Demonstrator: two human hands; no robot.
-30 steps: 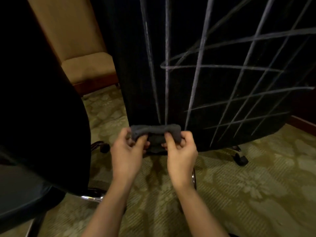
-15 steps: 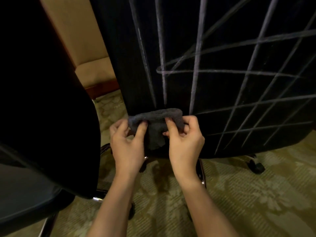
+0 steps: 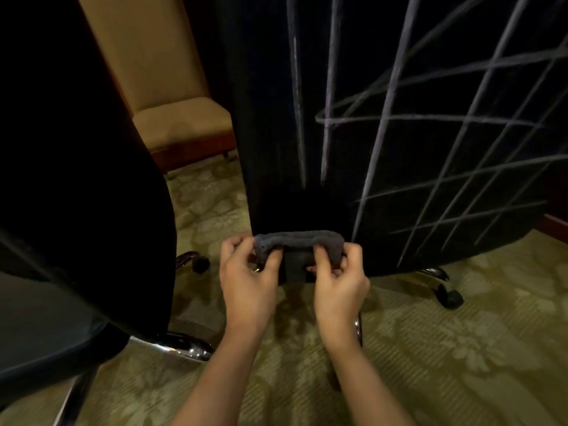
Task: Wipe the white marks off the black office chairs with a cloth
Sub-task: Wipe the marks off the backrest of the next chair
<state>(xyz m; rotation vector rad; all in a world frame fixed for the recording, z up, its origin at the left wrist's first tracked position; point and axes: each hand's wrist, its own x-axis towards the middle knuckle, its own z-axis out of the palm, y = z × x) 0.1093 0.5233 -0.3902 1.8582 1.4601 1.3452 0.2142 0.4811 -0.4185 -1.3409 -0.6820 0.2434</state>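
Observation:
The back of a black office chair [image 3: 276,103] fills the upper right, crossed by many white chalk-like marks [image 3: 387,118] in a grid of long strokes. A small dark grey cloth [image 3: 299,241] is stretched flat just in front of the chair back's lower edge. My left hand [image 3: 249,278] pinches its left end and my right hand [image 3: 338,278] pinches its right end, thumbs on the near side. A second black office chair [image 3: 76,195] fills the left side, with no marks visible on it.
A tan upholstered chair [image 3: 181,124] with a wooden frame stands behind, between the two black chairs. Chrome chair legs [image 3: 184,348] and black casters [image 3: 450,298] sit on the green patterned carpet [image 3: 430,348]. A wooden baseboard [image 3: 554,222] shows at far right.
The view has shifted and both hands, still holding the cloth between them, sit lower against the chair back, near its bottom edge. The cloth is pulled wider.

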